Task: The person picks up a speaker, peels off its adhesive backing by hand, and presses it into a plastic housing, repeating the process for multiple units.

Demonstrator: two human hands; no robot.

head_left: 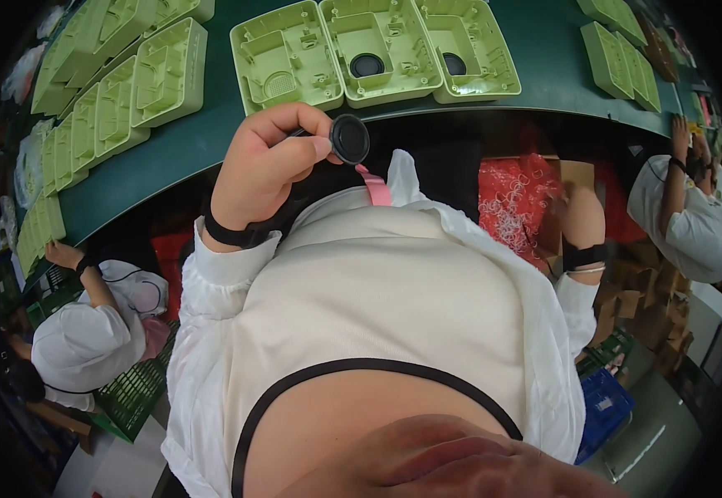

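My left hand (278, 162) is closed, with thumb and forefinger pinching the edge of a black round disc-shaped part (350, 139) just off the table's near edge. In front of it stand three light green plastic housings in a row: a left one (311, 62), a middle one (394, 46) and a right one (494, 58). Similar black round parts sit in the middle housing (367, 65) and the right housing (454, 64); the left one shows a bare round grille. My right hand (578, 207) is down beside a red plastic bag (514, 207) of small clear rings; its fingers are blurred.
More green housings (116, 108) line the left of the dark green table (543, 87); others (618, 66) stand at right. Co-workers sit at left (87, 332) and right (689, 207). Cardboard (626, 307) and a blue crate (606, 407) lie low at right.
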